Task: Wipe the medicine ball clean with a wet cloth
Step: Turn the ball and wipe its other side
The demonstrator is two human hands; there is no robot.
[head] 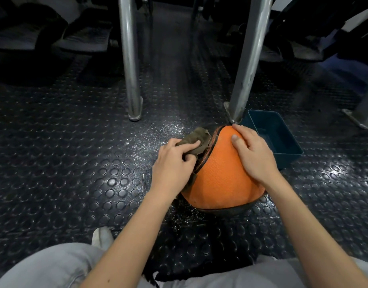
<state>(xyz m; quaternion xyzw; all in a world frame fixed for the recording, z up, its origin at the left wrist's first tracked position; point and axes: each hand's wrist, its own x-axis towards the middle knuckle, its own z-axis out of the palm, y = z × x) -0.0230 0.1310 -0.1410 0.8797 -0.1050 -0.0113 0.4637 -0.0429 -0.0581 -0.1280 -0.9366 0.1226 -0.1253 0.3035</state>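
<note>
Our left hand (174, 161) pinches crumpled olive-brown cloth (196, 140) at ten o'clock on round orange rubber medicine ball (220, 175); right hand (253, 154) presses flat.

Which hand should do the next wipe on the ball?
Left. The left hand grips the cloth against the medicine ball, so it can likely wipe at once. The right hand lies flat on top, holding nothing, better for steadying.
</note>
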